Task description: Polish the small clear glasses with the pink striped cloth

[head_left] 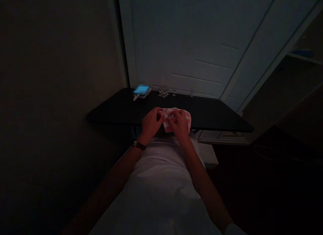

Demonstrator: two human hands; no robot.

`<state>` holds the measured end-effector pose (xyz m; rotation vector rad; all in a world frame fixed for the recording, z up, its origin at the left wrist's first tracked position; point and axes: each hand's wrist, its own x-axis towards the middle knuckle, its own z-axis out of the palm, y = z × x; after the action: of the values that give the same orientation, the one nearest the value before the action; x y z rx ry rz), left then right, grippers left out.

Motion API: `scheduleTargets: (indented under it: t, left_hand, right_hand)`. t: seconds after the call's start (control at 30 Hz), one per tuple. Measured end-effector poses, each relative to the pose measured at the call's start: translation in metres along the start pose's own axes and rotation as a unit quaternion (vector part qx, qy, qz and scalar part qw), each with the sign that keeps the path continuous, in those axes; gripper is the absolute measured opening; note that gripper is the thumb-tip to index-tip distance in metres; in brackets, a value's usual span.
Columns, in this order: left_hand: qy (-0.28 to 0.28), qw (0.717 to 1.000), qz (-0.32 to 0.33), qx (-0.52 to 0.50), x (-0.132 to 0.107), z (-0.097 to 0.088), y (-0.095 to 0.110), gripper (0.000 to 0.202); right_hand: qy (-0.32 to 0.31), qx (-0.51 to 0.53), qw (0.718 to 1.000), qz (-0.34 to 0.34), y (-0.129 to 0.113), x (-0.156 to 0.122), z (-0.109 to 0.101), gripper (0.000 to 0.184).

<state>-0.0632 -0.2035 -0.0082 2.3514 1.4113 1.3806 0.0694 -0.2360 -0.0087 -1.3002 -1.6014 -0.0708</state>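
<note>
A small pink and white striped piece of paper or cloth lies at the near edge of a black table. My left hand and my right hand both rest on it, fingers curled and pinching its upper part. The spot between the fingertips is crumpled; the room is dim and fine detail is lost. A watch sits on my left wrist.
A blue blurred object and several small clear glass pieces stand at the table's far edge, against a white panelled door. A dark wall fills the left. A shelf is at the right.
</note>
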Motion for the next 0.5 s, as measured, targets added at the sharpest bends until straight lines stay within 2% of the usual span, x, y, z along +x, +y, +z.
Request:
scheduleTargets:
  t: [0.13,0.27,0.33,0.4,0.5]
  left_hand:
    - [-0.021,0.999,0.029,0.027,-0.001,0.0,0.0,0.024]
    - [-0.037,0.997,0.047,0.048,-0.002,-0.001,0.001,0.021]
    - [-0.039,0.997,0.049,0.056,-0.002,-0.001,0.001,0.02]
    - [-0.04,0.996,0.051,0.058,-0.002,-0.001,0.001,0.02]
    - [-0.039,0.996,0.058,0.054,-0.002,-0.001,0.002,0.022]
  right_hand:
    - [0.043,0.028,0.999,0.011,0.001,0.001,-0.008,0.016]
    - [0.071,0.006,0.997,0.015,-0.006,0.001,-0.015,0.018]
    - [0.059,-0.015,0.998,0.003,-0.007,0.001,-0.014,0.018]
    - [0.021,-0.038,0.999,-0.008,-0.005,0.0,-0.011,0.019]
    - [-0.036,-0.059,0.998,0.011,-0.001,0.002,-0.006,0.017]
